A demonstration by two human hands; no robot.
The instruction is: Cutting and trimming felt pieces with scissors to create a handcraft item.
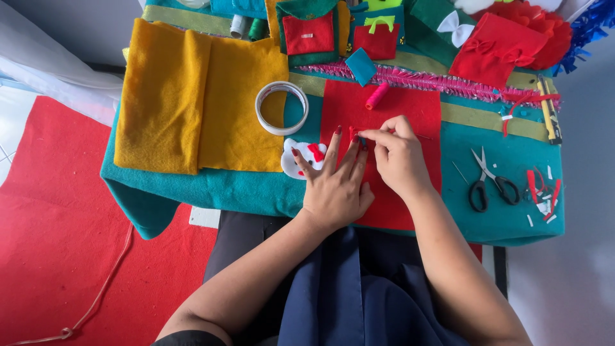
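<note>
Red felt sheet (pixel 384 192) lies flat on the teal cloth (pixel 500 224), under both hands. From the head view, the left hand (pixel 333 186) spreads wide, fingers pressing the felt; the right hand (pixel 397 157) pinches something small and red, perhaps a needle too. Keeping the felt pinned flat steadies the work. The tape roll (pixel 282 107), thread spool (pixel 377 96) and white cutout (pixel 300 159) crowd close; the scissors (pixel 490 182) lie well apart

Packages, labels, signs, screens: none that you can make out. Your view holds only loose felt, thread, tape and tools; nothing boxed, wrapped, tagged or lit shows anywhere around your hands.
</note>
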